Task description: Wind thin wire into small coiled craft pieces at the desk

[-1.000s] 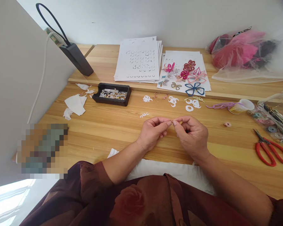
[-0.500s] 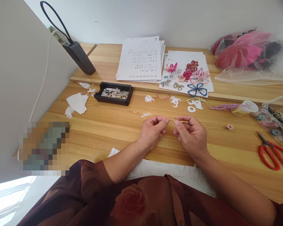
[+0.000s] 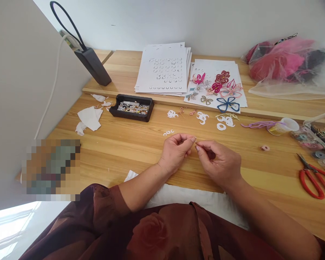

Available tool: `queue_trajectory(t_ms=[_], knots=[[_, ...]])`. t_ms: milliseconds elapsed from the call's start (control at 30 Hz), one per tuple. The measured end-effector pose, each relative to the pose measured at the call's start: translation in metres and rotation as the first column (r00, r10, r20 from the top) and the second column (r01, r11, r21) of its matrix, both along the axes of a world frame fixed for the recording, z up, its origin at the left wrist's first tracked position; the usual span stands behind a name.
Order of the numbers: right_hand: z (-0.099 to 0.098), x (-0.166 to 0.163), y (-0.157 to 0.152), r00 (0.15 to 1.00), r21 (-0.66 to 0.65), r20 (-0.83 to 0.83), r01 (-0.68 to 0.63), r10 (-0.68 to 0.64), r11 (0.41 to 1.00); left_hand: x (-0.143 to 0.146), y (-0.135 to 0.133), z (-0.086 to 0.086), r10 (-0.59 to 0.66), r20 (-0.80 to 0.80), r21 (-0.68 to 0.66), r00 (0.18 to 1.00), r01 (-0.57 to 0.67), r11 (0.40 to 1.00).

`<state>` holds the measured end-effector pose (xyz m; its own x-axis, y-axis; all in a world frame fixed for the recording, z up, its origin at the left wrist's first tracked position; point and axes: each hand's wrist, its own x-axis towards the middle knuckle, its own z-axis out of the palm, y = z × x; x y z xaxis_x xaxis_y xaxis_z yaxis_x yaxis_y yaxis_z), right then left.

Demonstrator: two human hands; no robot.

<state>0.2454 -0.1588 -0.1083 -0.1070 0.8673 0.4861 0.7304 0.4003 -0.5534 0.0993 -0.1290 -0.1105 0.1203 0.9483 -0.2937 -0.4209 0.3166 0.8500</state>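
Observation:
My left hand (image 3: 176,151) and my right hand (image 3: 220,163) rest together on the wooden table (image 3: 119,148), fingertips almost touching. Both pinch a very thin golden wire (image 3: 199,139) between thumb and forefinger; the wire runs to the right toward a small pink spool (image 3: 265,147). Little white paper rings (image 3: 168,132) lie just beyond my left hand. More white cut-outs (image 3: 202,116) lie further back.
A black tray of beads (image 3: 131,107) sits back left, with paper scraps (image 3: 89,118) beside it. Punched white sheets (image 3: 163,70) and wire flowers (image 3: 219,88) lie on the raised shelf. Red scissors (image 3: 314,177), a plastic cup (image 3: 284,126) and bagged pink material (image 3: 281,61) are to the right.
My right hand slid left and slightly nearer me, closing the gap to my left hand. The stretch of wire between the fingertips is shorter now.

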Motion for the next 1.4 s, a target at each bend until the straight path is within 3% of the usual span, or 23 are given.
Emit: queue_trajectory(t_ms=[167,267,400,500,567,667,833,1033,1200,1400], knots=[[0.000,0.006,0.002,0.972,0.155,0.232,-0.070,0.032,0.985,-0.001,0.000,0.001,-0.014,-0.022,0.025,1.000,0.014,1.000],[0.000,0.007,0.002,0.974,0.143,0.227,-0.047,0.014,0.989,-0.002,0.000,0.001,-0.019,-0.034,0.035,0.999,0.020,0.999],[0.001,0.004,0.005,0.994,-0.104,-0.094,0.036,-0.045,0.994,-0.003,0.001,0.001,-0.020,-0.029,0.034,0.999,0.021,0.999],[0.002,0.004,0.012,0.921,-0.341,-0.382,-0.057,-0.083,0.938,-0.003,0.001,0.002,-0.043,0.000,0.001,0.999,0.043,0.999],[0.003,0.007,0.017,0.862,-0.412,-0.498,-0.140,-0.094,0.900,-0.003,0.001,0.002,-0.060,0.009,-0.016,0.998,0.060,0.998],[0.005,0.013,0.023,0.838,-0.390,-0.538,-0.151,-0.091,0.908,-0.003,0.001,0.002,-0.094,-0.004,-0.030,0.996,0.094,0.995],[0.006,0.018,0.021,0.932,-0.179,-0.357,-0.002,-0.063,0.984,-0.003,-0.001,0.002,-0.159,-0.036,-0.034,0.987,0.158,0.987],[0.004,0.020,0.020,0.969,-0.019,-0.247,0.019,-0.023,1.000,-0.005,0.000,0.001,-0.212,-0.052,0.009,0.976,0.213,0.977],[0.003,0.019,0.022,0.940,-0.080,-0.340,-0.016,-0.012,0.997,-0.006,0.000,0.001,-0.222,-0.040,0.035,0.974,0.223,0.974],[0.000,0.020,0.025,0.855,-0.315,-0.513,-0.111,-0.071,0.943,-0.006,0.000,-0.001,-0.234,0.000,0.033,0.972,0.234,0.972]])
